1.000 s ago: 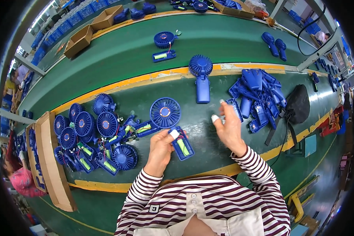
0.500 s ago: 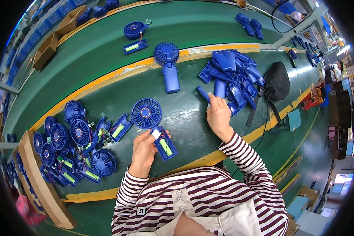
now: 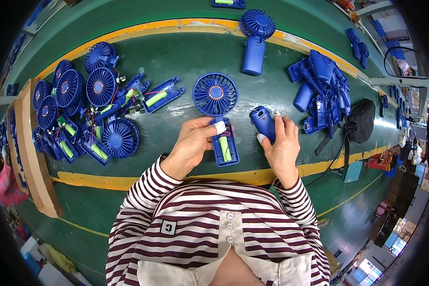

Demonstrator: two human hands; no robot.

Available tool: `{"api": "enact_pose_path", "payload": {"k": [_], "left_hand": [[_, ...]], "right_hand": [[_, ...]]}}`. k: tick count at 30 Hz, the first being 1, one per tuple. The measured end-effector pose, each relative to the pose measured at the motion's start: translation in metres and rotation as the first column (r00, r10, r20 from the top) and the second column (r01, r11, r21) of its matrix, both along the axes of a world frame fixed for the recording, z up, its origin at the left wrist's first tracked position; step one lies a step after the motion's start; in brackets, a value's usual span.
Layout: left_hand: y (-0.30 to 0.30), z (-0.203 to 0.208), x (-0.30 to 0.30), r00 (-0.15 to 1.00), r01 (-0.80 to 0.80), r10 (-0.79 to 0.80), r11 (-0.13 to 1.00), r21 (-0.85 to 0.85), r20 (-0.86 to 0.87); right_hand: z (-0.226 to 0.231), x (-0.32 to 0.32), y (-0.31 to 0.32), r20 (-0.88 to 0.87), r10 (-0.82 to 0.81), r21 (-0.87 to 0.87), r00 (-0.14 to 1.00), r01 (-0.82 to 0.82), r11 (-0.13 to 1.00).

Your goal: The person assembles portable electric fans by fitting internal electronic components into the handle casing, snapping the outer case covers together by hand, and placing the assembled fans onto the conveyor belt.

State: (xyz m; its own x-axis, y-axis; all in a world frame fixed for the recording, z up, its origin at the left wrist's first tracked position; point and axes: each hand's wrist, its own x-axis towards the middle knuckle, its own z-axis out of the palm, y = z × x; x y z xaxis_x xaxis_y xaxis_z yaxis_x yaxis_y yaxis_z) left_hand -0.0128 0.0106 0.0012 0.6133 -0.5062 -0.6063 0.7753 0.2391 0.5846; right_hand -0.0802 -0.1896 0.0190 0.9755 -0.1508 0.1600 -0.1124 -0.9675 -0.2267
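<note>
Head view: left grip (image 3: 190, 142) (angled inward) pinches battery handle (image 3: 233, 148); right grip (image 3: 283, 148) clasps shell (image 3: 263, 124).

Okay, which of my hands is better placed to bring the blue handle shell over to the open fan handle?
Probably your right hand: it holds the blue handle shell, just to the right of the open fan handle. Your left hand is busy gripping that handle.

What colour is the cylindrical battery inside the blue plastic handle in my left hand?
The cylindrical battery is light yellow-green, seen best in the head view.
</note>
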Motion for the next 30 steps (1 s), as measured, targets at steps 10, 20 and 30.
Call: {"api": "enact_pose_path", "payload": {"k": [10, 20, 30], "left_hand": [[-0.003, -0.001, -0.015, 0.999, -0.024, 0.022, 0.999, -0.044, -0.042], [0.003, 0.004, -0.017, 0.986, -0.128, 0.098, 0.964, -0.234, -0.136], [0.001, 0.002, -0.017, 0.982, -0.146, 0.117, 0.968, -0.204, -0.151]], "right_hand": [[0.018, -0.01, 0.012, -0.02, 0.003, 0.197, 1.0, 0.001, 0.98], [0.054, 0.0, 0.058, -0.075, 0.243, 0.283, 0.967, -0.213, 0.935], [0.041, 0.007, 0.069, -0.103, 0.276, 0.242, 0.956, -0.245, 0.939]]}}
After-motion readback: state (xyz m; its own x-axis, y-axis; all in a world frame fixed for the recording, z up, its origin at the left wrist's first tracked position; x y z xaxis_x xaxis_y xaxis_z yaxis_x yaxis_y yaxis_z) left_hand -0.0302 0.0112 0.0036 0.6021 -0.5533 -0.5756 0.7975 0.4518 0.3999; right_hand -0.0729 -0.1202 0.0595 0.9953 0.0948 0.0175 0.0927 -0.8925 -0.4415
